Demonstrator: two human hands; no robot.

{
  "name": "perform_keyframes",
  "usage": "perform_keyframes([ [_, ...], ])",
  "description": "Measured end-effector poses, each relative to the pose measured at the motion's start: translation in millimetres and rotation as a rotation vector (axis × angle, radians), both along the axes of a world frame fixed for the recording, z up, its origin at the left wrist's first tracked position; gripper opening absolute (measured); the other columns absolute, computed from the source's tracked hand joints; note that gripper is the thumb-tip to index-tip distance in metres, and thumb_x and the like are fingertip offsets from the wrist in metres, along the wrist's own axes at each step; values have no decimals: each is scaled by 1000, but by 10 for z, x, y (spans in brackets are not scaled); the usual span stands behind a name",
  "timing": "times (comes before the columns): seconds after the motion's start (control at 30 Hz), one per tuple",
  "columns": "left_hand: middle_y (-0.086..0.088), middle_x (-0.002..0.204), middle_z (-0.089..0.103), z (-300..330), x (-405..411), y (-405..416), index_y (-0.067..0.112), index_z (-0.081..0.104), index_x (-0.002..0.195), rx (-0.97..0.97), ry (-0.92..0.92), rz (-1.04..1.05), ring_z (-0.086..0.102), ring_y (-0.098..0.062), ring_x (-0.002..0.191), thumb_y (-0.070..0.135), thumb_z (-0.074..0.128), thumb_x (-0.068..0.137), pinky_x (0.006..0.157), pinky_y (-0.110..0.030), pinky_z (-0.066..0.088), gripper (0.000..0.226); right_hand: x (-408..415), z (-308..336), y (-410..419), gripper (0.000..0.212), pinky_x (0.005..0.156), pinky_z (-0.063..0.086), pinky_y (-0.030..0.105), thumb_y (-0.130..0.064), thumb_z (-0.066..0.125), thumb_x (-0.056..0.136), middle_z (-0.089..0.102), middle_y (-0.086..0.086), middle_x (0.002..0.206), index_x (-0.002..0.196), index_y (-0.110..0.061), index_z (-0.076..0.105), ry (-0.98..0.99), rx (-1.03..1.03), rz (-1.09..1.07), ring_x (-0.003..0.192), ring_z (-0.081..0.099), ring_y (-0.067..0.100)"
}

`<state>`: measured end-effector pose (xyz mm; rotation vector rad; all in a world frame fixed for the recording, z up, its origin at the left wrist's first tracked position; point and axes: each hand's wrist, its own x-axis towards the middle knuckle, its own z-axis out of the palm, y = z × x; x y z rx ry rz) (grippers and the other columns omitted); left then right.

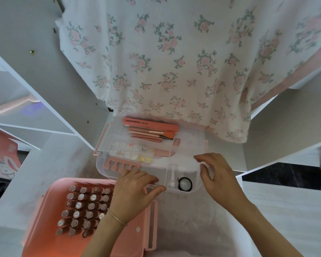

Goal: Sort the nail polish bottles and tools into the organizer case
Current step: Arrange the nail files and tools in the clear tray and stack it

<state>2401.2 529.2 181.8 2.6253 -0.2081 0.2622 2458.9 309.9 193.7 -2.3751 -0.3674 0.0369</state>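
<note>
A person is looking down at a white worktop (285, 210). Both hands are resting on a clear plastic tray (185, 149) lying in the middle of the view.

The left hand (132, 193) is lying over the tray's near edge, fingers spread and lightly bent, the thumb stretching along the rim. A thin bracelet (117, 217) is sitting on that wrist. The right hand (219, 175) is at the tray's right near corner, fingers curling at the rim; I cannot tell whether it is gripping the tray or only touching it.

Inside the tray, a pink nail file (150, 124) printed with "SANANMOG 100/180" is lying along the far side. Just nearer, several thin pink brushes (148, 135) are lying side by side. A small clear box of nail charms (132, 152) is sitting in the tray's left part, and a pink toe separator (121, 165) is lying just in front of it, close to the left hand's fingertips. In the right near compartment, between the hands, a clear bottle (172, 175) is standing beside a round black-rimmed jar (185, 184).

At lower left, a pink case (44, 201) is sitting open, holding rows of polish bottles (83, 210) standing upright, caps up. The left forearm is crossing over its right side.

A floral cloth (183, 62) is hanging across the top of the view, reaching down to the tray's far edge.
</note>
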Motion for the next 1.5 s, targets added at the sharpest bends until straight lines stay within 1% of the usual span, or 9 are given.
perform_keyframes([
  [0.17,12,69,68,18,-16,26,21,73,75,-22,12,-25,61,-9,65,49,50,79,69,-18,34,36,-249,-205,81,47,70,40,16,-31,62,84,48,-10,105,127,-25,43,283,261,-480,88,51,4],
  [0.37,-11,97,67,-24,-27,122,5,70,92,-155,-153,323,58,-30,94,29,48,83,87,-37,40,34,-253,-296,178,30,60,39,14,-41,48,90,58,-8,99,116,-28,47,480,346,-458,85,62,15],
  [0.53,-26,129,45,-110,-82,312,-3,52,122,-246,-162,682,38,-40,120,27,48,84,102,-42,27,49,-247,-255,220,36,68,40,11,-36,42,94,49,-20,97,128,-26,41,400,345,-434,83,51,-6],
  [0.67,-16,146,30,-151,-16,385,3,29,141,-666,21,890,32,-28,133,24,48,93,107,-37,31,56,-212,-266,180,23,61,37,6,-28,42,94,57,-6,98,116,-29,50,340,299,-388,82,53,-2],
  [0.87,-6,106,66,-135,12,424,9,62,116,-670,5,929,59,-27,100,26,43,97,81,-31,44,32,-219,-254,132,15,58,40,1,-24,46,93,56,-12,88,103,-34,49,333,321,-339,76,54,-2],
  [1.03,-14,116,64,-88,-69,446,9,59,122,-639,34,955,56,-28,111,28,45,96,92,-31,41,35,-282,-228,86,17,58,41,2,-25,47,92,59,-7,91,104,-37,49,354,357,-317,79,55,-1],
  [1.17,-14,99,68,-65,-290,428,13,60,122,-584,29,1007,55,-19,86,32,45,96,76,-26,36,35,-374,-211,66,22,56,41,4,-26,47,92,60,-7,95,112,-35,51,388,351,-284,79,54,-3],
  [1.33,-12,100,69,-77,-612,481,14,64,116,-585,9,1022,57,-23,85,34,46,95,78,-31,40,34,-558,-166,110,24,56,39,8,-27,47,92,58,-7,98,112,-39,48,394,312,-257,78,56,-3],
  [1.5,-10,51,49,-52,-877,610,5,63,79,-561,-9,1024,44,-24,50,34,43,96,53,-30,32,40,-820,-145,243,23,55,40,8,-28,48,91,59,-8,94,105,-46,46,393,296,-245,79,54,-10],
])
